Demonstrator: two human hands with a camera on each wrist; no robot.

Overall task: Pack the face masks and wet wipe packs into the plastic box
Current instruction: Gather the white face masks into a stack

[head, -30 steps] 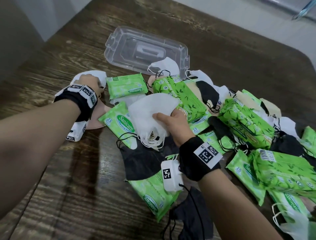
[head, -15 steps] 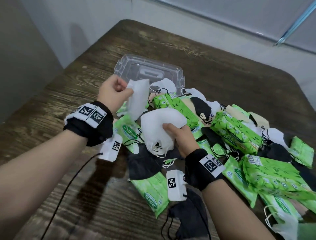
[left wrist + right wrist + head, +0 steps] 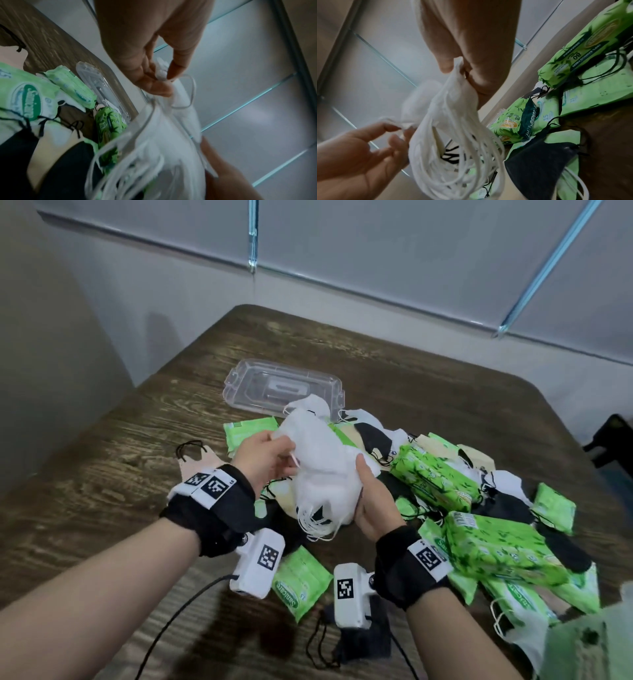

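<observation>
White face masks point(image 3: 322, 474), a thick bunch too many to count, hang in the air between two hands above the worktop point(image 3: 113, 460). The right hand point(image 3: 373, 501) clamps the folded bunch between thumb and fingers, thin elastic ear loops point(image 3: 453, 155) dangling below in a tangle. The left hand point(image 3: 263, 457) pinches a soft edge of one white mask at thumb and fingertips point(image 3: 154, 86). Beneath them lies a loose heap: black masks point(image 3: 510, 508), beige ones and more white ones, mixed with glossy green wet wipe packs point(image 3: 435, 477). At least three packs are large and leaf-printed; several smaller flat ones marked 15 lie around them, one point(image 3: 301, 583) just beside the left wrist. One clear plastic box part point(image 3: 260, 381), rectangular with clip tabs and a moulded handle shape, rests behind the heap on the dark wood-grain worktop, holding nothing visible.
</observation>
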